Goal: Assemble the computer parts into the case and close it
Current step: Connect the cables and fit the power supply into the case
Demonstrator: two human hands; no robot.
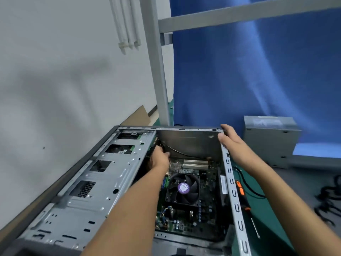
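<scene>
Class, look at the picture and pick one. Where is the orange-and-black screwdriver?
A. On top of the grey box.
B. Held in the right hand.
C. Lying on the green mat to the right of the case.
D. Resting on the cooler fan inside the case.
C: the screwdriver lies flat on the green mat, just outside the right wall of the case.

Fan [183, 189] on motherboard [206, 183] inside case [88, 183], screwdriver [245, 202] right, power supply [271, 139] behind-right
</scene>
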